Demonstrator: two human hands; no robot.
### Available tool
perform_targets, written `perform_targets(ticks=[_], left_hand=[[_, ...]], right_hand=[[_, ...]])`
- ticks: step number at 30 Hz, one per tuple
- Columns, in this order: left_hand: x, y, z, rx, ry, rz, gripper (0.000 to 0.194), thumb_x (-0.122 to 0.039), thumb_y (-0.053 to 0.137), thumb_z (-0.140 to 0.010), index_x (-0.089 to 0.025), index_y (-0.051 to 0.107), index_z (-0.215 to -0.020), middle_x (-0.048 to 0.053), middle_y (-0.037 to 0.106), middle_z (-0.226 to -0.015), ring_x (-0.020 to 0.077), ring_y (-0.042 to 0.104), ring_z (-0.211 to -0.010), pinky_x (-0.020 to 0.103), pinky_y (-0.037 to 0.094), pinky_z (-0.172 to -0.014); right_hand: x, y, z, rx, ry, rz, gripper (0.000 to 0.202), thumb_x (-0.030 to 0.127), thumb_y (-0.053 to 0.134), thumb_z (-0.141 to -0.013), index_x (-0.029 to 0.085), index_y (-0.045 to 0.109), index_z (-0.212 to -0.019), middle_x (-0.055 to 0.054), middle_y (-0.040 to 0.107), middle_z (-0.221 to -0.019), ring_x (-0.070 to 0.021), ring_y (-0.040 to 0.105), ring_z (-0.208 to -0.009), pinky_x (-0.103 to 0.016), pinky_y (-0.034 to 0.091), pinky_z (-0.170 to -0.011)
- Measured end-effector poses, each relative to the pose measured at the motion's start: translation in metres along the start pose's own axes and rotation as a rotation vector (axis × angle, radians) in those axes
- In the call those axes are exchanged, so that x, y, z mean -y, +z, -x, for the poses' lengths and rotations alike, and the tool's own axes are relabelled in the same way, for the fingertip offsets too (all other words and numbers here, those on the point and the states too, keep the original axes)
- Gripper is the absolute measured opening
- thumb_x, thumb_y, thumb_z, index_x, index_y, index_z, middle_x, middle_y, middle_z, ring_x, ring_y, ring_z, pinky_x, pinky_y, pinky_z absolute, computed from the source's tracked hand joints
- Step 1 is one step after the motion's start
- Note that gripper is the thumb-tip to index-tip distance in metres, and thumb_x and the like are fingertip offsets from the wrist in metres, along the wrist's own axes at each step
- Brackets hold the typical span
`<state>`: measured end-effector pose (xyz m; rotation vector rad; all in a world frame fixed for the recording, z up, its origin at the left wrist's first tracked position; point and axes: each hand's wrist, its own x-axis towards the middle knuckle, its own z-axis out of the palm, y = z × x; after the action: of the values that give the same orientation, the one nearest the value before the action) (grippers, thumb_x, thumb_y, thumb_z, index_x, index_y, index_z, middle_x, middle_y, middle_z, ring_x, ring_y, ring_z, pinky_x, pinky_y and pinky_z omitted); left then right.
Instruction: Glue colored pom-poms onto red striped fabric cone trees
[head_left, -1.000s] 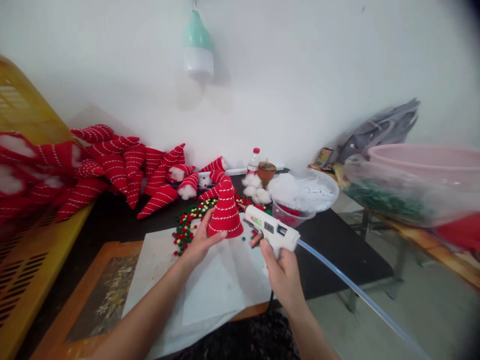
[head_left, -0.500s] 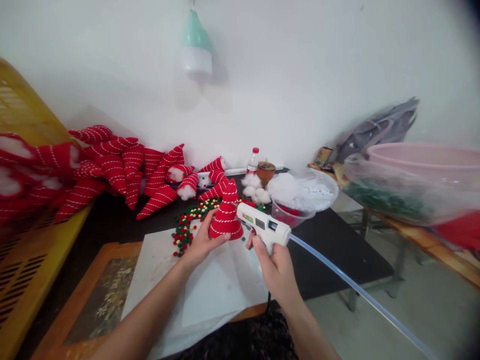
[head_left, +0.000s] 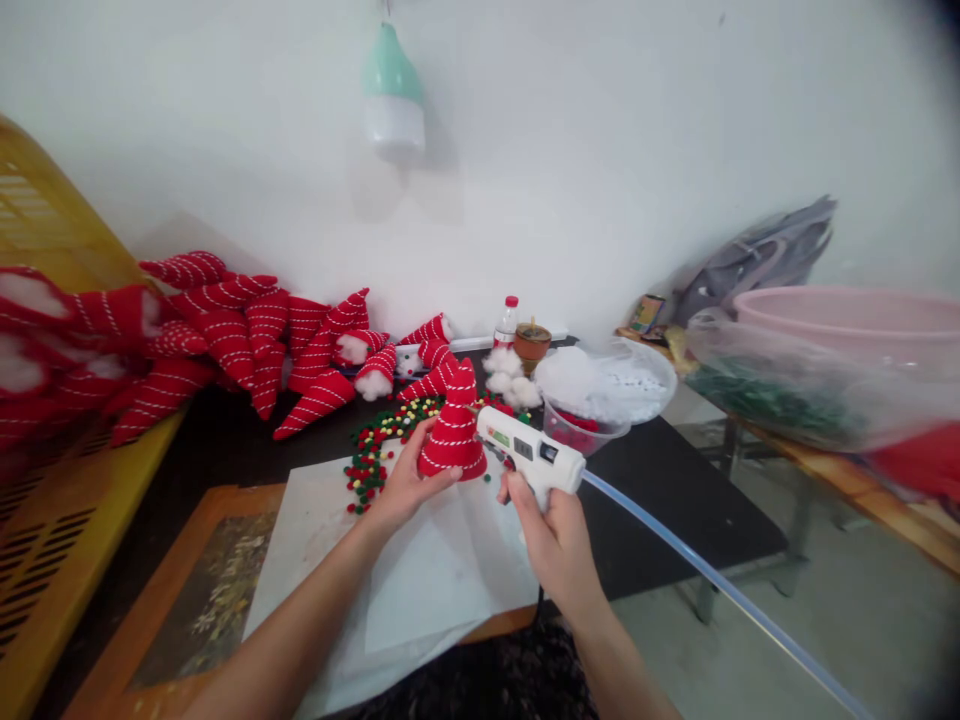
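Note:
My left hand (head_left: 411,482) grips the lower left side of a red stuffed cone hat (head_left: 453,435) with white dashed stitching, holding it upright over white paper (head_left: 420,590). A white hot glue gun (head_left: 529,450) is in my right hand (head_left: 556,540), fingers wrapped round its handle and trigger. Its nozzle points at the cone's right side; whether it touches is hard to see. A long clear glue stick (head_left: 697,555) trails from the gun's back. Small red, green and yellow pom-poms (head_left: 367,460) lie scattered behind and left of my left hand.
Several more red cones (head_left: 232,340) are heaped at the left, by a yellow crate (head_left: 90,500). White fluff balls (head_left: 510,380), a bottle (head_left: 506,322), a brown cup (head_left: 532,345) and plastic bowls (head_left: 585,435) stand behind the gun. A pink basin (head_left: 847,310) sits at the right.
The glue gun has shifted very slightly to the right. My left hand and the cone have hardly moved.

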<state>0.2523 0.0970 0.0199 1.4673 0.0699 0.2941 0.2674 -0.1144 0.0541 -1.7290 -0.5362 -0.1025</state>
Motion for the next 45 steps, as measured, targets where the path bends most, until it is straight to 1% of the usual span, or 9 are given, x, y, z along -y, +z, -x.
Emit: perform_targets(ticks=[8, 13, 15, 18, 23, 29, 33, 41, 45], left_hand=[[0.004, -0.002, 0.001, -0.018, 0.010, 0.003, 0.095, -0.044, 0.087, -0.074, -0.027, 0.040, -0.155, 0.012, 0.063, -0.143, 0.0331, 0.066, -0.125, 0.041, 0.056, -0.102], [0.005, -0.002, 0.001, -0.011, 0.004, 0.037, 0.098, -0.045, 0.088, -0.072, -0.027, 0.039, -0.155, 0.012, 0.062, -0.144, 0.0329, 0.065, -0.126, 0.040, 0.055, -0.104], [0.005, -0.001, 0.001, -0.011, 0.003, 0.050, 0.100, -0.045, 0.089, -0.071, -0.027, 0.038, -0.155, 0.012, 0.062, -0.145, 0.0329, 0.065, -0.127, 0.041, 0.055, -0.104], [0.002, 0.000, 0.001, -0.009, -0.005, 0.042, 0.099, -0.046, 0.089, -0.071, -0.027, 0.039, -0.154, 0.012, 0.060, -0.147, 0.0333, 0.064, -0.127, 0.042, 0.055, -0.104], [-0.008, 0.005, 0.002, -0.005, 0.024, -0.033, 0.092, -0.048, 0.088, -0.071, -0.026, 0.045, -0.149, 0.012, 0.063, -0.142, 0.0341, 0.064, -0.126, 0.044, 0.053, -0.106], [-0.009, 0.007, 0.003, 0.030, 0.048, -0.097, 0.085, -0.046, 0.087, -0.072, -0.024, 0.047, -0.144, 0.013, 0.061, -0.143, 0.0341, 0.064, -0.126, 0.046, 0.052, -0.107], [-0.007, 0.007, 0.003, 0.033, 0.051, -0.096, 0.086, -0.047, 0.086, -0.073, -0.024, 0.046, -0.145, 0.014, 0.062, -0.142, 0.0347, 0.063, -0.126, 0.047, 0.052, -0.107], [-0.010, 0.008, 0.004, 0.026, 0.064, -0.120, 0.087, -0.046, 0.086, -0.074, -0.024, 0.045, -0.148, 0.013, 0.061, -0.143, 0.0339, 0.062, -0.128, 0.046, 0.051, -0.108], [-0.012, 0.008, 0.004, 0.027, 0.055, -0.114, 0.087, -0.047, 0.086, -0.073, -0.024, 0.046, -0.147, 0.013, 0.062, -0.142, 0.0341, 0.063, -0.126, 0.046, 0.052, -0.107]], right_hand=[[-0.001, 0.000, 0.000, -0.025, -0.045, 0.050, 0.039, 0.049, 0.052, -0.101, 0.017, 0.073, -0.093, -0.009, 0.074, -0.088, -0.0228, 0.067, -0.083, -0.032, 0.053, -0.080], [-0.003, 0.002, 0.000, -0.082, -0.050, 0.052, 0.040, 0.052, 0.055, -0.100, 0.018, 0.075, -0.101, -0.011, 0.073, -0.085, -0.0264, 0.068, -0.084, -0.033, 0.055, -0.072], [-0.003, 0.002, 0.000, -0.116, -0.047, 0.040, 0.039, 0.052, 0.056, -0.099, 0.018, 0.076, -0.100, -0.011, 0.073, -0.084, -0.0272, 0.069, -0.084, -0.033, 0.055, -0.070], [0.000, 0.002, -0.001, -0.140, -0.065, 0.030, 0.037, 0.049, 0.055, -0.100, 0.018, 0.075, -0.098, -0.011, 0.074, -0.085, -0.0253, 0.070, -0.082, -0.033, 0.056, -0.075], [0.007, 0.001, -0.006, -0.118, -0.114, 0.018, 0.033, 0.045, 0.055, -0.101, 0.018, 0.073, -0.099, -0.010, 0.076, -0.091, -0.0225, 0.070, -0.083, -0.031, 0.055, -0.078], [0.008, 0.002, -0.009, -0.085, -0.108, 0.008, 0.033, 0.046, 0.056, -0.101, 0.019, 0.072, -0.093, -0.012, 0.076, -0.098, -0.0255, 0.070, -0.093, -0.033, 0.054, -0.088], [0.007, 0.002, -0.009, -0.092, -0.103, 0.008, 0.034, 0.047, 0.057, -0.100, 0.020, 0.069, -0.082, -0.011, 0.075, -0.090, -0.0266, 0.070, -0.091, -0.036, 0.053, -0.091], [0.008, 0.002, -0.009, -0.121, -0.092, 0.042, 0.035, 0.048, 0.057, -0.098, 0.022, 0.065, -0.076, -0.007, 0.067, -0.074, -0.0221, 0.061, -0.069, -0.038, 0.054, -0.087], [0.006, 0.002, -0.008, -0.136, -0.097, 0.044, 0.036, 0.050, 0.057, -0.097, 0.022, 0.066, -0.076, -0.007, 0.067, -0.072, -0.0244, 0.064, -0.073, -0.036, 0.055, -0.081]])
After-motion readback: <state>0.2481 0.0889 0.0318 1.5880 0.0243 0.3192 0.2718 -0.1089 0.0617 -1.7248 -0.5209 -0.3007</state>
